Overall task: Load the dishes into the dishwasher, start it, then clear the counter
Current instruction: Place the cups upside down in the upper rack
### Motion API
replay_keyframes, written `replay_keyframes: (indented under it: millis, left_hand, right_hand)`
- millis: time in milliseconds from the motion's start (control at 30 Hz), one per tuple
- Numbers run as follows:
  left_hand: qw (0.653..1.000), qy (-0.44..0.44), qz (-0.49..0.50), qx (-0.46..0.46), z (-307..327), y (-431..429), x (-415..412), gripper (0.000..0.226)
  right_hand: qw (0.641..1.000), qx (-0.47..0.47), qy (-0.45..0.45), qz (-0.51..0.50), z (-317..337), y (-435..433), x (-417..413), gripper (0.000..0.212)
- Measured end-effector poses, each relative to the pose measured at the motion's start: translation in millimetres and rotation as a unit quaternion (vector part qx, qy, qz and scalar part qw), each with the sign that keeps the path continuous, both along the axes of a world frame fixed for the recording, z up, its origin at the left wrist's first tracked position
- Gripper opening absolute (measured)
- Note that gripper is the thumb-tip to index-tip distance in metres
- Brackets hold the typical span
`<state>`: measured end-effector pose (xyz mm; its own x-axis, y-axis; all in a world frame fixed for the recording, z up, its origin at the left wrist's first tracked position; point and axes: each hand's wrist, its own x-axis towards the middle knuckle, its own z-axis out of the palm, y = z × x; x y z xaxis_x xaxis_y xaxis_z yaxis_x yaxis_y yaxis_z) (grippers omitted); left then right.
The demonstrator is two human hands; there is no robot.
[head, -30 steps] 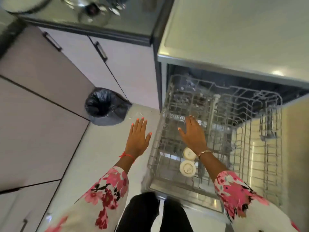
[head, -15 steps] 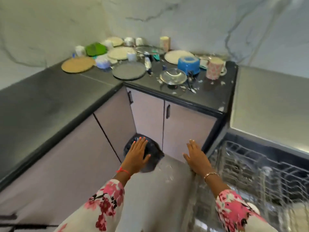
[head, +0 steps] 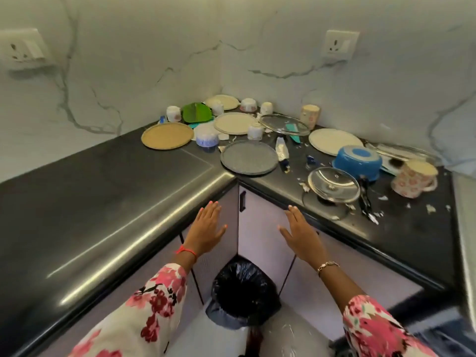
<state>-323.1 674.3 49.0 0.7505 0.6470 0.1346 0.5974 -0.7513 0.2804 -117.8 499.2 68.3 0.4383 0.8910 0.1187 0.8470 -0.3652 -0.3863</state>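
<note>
Hands (head: 207, 225) (head: 300, 234) hover flat; dishwasher (head: 466, 228) cut off right.

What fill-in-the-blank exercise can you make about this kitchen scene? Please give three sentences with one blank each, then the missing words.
1. The left hand and the right hand are open and hold ____.
2. The bin on the floor between the forearms is lined in ____ plastic.
3. The pot beside the flowered mug is ____ in colour.

Missing words: nothing; black; blue.
</note>
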Motion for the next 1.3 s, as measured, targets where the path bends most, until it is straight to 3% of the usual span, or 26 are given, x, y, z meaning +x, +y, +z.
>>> replay_keyframes:
  millis: [300,600,900,1100,1300]
  left_hand:
    - [0.995,-0.015,0.087,-0.043,10.5,139.8,65.0,0.064]
    - [0.992,0.021,0.091,-0.088,1.4,237.3,108.3,0.071]
    - [0.994,0.021,0.099,-0.034,-24.8,261.5,116.6,0.07]
    - [0.994,0.013,0.101,-0.03,-27.0,262.9,115.9,0.07]
    - [0.994,0.001,0.103,-0.034,-27.3,262.3,115.7,0.069]
  right_hand:
    - [0.997,0.004,-0.01,0.08,34.7,179.8,87.5,0.052]
    - [0.991,-0.074,-0.046,0.1,67.3,322.2,168.0,0.062]
    - [0.957,-0.188,-0.193,0.104,70.0,416.7,217.6,0.075]
    - [0.938,-0.254,-0.215,0.098,58.1,443.4,226.5,0.064]
    - [0.943,-0.245,-0.194,0.115,54.6,455.3,230.2,0.054]
